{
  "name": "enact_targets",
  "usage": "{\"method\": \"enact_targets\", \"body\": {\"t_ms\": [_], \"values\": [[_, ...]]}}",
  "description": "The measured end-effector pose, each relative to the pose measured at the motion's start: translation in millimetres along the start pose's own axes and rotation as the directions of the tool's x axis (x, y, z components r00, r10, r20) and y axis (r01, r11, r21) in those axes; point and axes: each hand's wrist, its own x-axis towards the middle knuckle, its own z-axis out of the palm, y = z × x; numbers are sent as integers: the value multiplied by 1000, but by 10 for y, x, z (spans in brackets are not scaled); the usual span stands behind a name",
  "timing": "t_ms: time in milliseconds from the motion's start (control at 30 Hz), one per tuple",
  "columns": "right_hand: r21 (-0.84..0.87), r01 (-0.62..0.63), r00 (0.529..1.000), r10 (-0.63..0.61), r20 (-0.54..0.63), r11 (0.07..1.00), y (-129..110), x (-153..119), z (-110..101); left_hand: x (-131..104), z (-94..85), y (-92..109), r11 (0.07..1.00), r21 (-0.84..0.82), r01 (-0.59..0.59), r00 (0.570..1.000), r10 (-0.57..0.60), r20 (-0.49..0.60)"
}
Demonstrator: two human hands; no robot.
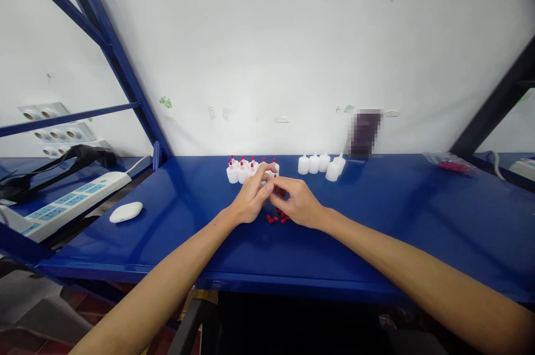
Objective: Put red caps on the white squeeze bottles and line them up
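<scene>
My left hand (pixel 252 196) and my right hand (pixel 298 202) meet above the blue table, fingers curled and fingertips together. What they hold between them is mostly hidden by the fingers; a speck of red shows there. Just behind my left hand stands a group of white squeeze bottles (pixel 232 175) with red tip caps, partly covered by the hand. Several loose red caps (pixel 276 219) lie on the table under my hands. To the right, a second group of white bottles (pixel 314 164) has bare nozzles without red caps.
A white oval case (pixel 126 212) lies on the blue table (pixel 179 215) at the left. Beyond it are a power strip (pixel 75 202) and a blue rack post (pixel 125 59). A dark blurred object (pixel 365 133) leans on the wall. A clear bag of red pieces (pixel 453 165) lies far right.
</scene>
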Motion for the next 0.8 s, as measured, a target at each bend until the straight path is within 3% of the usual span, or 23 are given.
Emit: {"method": "enact_targets", "body": {"t_ms": [133, 300, 467, 800], "values": [[79, -101, 983, 112, -144, 992, 44, 30, -32, 4, -35, -20, 999, 54, -7, 1000, 8, -21], [40, -269, 917, 269, -294, 962, 272, 105, -183, 25, -161, -66, 973, 231, 7, 970, 50, -237], [-183, -302, 945, 268, -189, 936, 456, 177, -271, 37, -253, -78, 923, 383, 20, 931, 123, -343], [-336, -261, 962, 272, -16, 905, 536, 319, -229, 36, -249, -29, 939, 345, 4, 926, 127, -357]]}}
